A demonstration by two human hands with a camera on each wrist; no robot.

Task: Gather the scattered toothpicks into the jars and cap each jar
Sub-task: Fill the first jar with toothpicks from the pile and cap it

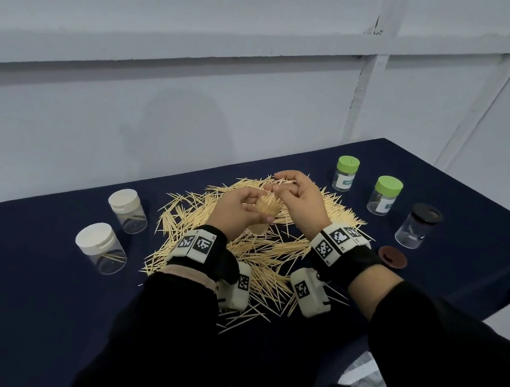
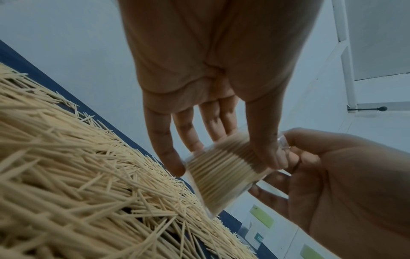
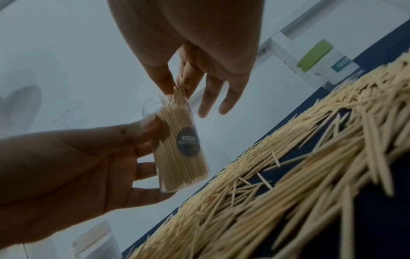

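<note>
Clear jar (image 1: 262, 219) packed with toothpicks, uncapped, tips sticking out past its mouth, held up over the middle of the toothpick pile (image 1: 250, 252) and tilted. Left hand (image 1: 237, 211) grips it: thumb on one side of the wall, fingers on the other, dark round label facing the right wrist camera. Right hand (image 1: 302, 203) sits at the jar mouth, thumb and forefinger pinching a few toothpicks at the tips, other fingers loosely extended. The pile spreads under both wrists on the dark blue tablecloth (image 1: 47, 290), densest in the centre, with strays running toward the near edge. Left of the pile, apart from it: two clear jars with white flip caps (image 1: 98, 238) (image 1: 124, 200), both capped, a few toothpicks inside each. Right of the pile: two green-capped jars (image 1: 347, 166) (image 1: 388, 186) with labels, then a black-capped jar (image 1: 426, 213) near the table's right edge. A loose brown cap (image 1: 392, 256) lies flat on the cloth just beside the right wrist, in front of the black-capped jar. Bare cloth between the pile and the white-capped jars, and along the left near corner. The far table edge runs close behind the green-capped jars, with a grey wall (image 1: 185, 108) beyond.
</note>
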